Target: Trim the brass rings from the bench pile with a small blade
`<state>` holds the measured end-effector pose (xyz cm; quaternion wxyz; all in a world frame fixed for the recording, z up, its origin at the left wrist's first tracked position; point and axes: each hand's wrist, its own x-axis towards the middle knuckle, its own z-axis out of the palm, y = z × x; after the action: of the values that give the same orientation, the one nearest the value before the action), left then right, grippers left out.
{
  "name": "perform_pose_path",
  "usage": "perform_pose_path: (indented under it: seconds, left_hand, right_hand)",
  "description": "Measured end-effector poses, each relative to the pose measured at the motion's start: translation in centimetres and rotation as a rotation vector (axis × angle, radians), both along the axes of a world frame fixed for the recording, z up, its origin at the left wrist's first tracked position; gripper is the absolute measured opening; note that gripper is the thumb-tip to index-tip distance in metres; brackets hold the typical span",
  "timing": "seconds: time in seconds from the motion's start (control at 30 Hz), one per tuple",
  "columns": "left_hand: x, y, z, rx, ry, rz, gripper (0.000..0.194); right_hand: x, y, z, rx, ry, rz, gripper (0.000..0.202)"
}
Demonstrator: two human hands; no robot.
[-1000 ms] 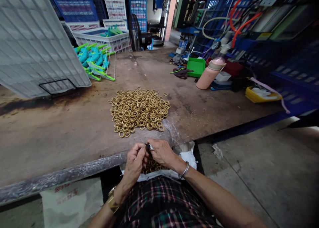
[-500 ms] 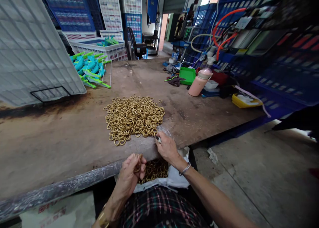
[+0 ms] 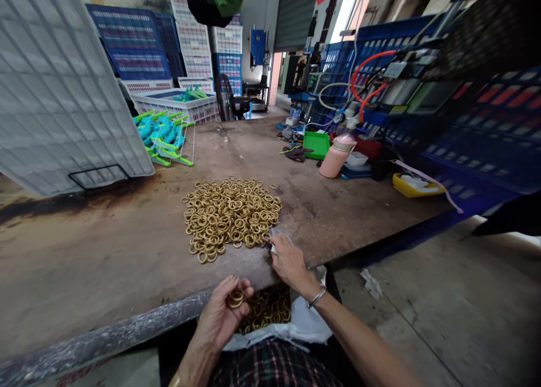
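Observation:
A heap of brass-coloured rings (image 3: 232,212) lies on the brown table (image 3: 139,257). My left hand (image 3: 226,308), just off the table's front edge, has its fingers curled round a few rings (image 3: 235,298). At the heap's near right corner, my right hand (image 3: 289,260) has its fingertips pressed together by the outermost rings; a small dark thing shows at the fingertips, too small to name. Below the edge, between my hands, an open white bag (image 3: 306,319) holds many more rings (image 3: 270,308).
A large pale crate (image 3: 71,94) stands at the left, beside turquoise and green plastic parts (image 3: 163,136). Toward the right are a green tray (image 3: 316,145), a pink bottle (image 3: 337,157) and a yellow tray (image 3: 416,185). Stacked crates (image 3: 129,40) rise behind.
The view has tilted up, so the table sits lower in the picture. My left hand has turned and opened slightly, showing the rings in it. My right hand stays by the heap's corner.

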<state>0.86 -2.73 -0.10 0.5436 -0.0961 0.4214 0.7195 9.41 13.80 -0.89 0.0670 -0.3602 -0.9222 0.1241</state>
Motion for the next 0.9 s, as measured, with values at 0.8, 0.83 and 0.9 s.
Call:
perform_pose_path:
  seconds: [0.8, 0.83, 0.9]
  left_hand:
    - [-1.2, 0.3, -0.7, -0.129, 0.862, -0.201, 0.027]
    - [-1.2, 0.3, -0.7, -0.138, 0.859, -0.19, 0.027]
    - [-1.0, 0.4, -0.7, -0.153, 0.86, -0.165, 0.027]
  right_hand:
    - [-0.8, -3.3, 2.8, -0.915, 0.381, 0.331, 0.01]
    - [-0.9, -3.3, 2.7, -0.916, 0.392, 0.31, 0.011]
    - [-1.1, -3.5, 2.5, -0.921, 0.41, 0.275, 0.014]
